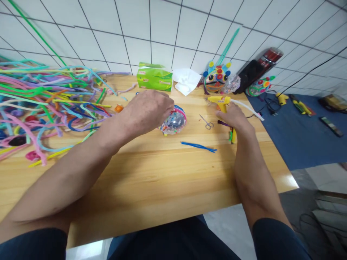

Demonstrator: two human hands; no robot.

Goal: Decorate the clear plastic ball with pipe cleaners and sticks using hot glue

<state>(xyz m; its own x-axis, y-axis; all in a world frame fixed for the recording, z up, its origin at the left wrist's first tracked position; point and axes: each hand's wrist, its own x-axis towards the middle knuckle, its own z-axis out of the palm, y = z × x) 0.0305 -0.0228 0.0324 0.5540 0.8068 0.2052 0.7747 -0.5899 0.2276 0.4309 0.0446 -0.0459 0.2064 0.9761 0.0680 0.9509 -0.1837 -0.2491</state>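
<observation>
My left hand (153, 106) is closed, knuckles up, over the upper left side of a clear plastic ball (175, 122) with a pink and blue band. Its fingertips are hidden, so what they pinch cannot be seen. On the right, my right hand (235, 113) grips the handle of a yellow hot glue gun (219, 100), whose nozzle points left; a white glue stick (248, 108) extends behind it. Small scissors (207, 122) lie between the hands. Blue pipe cleaners (199, 146) rest nearer me on the wooden table.
A large heap of colourful pipe cleaners (48, 104) covers the table's left. Along the tiled wall stand a green tissue pack (154, 77), white tissue (186, 80), a decorated face craft (217, 79) and a dark red-topped bottle (255, 70). A black cord (311, 72) hangs at right.
</observation>
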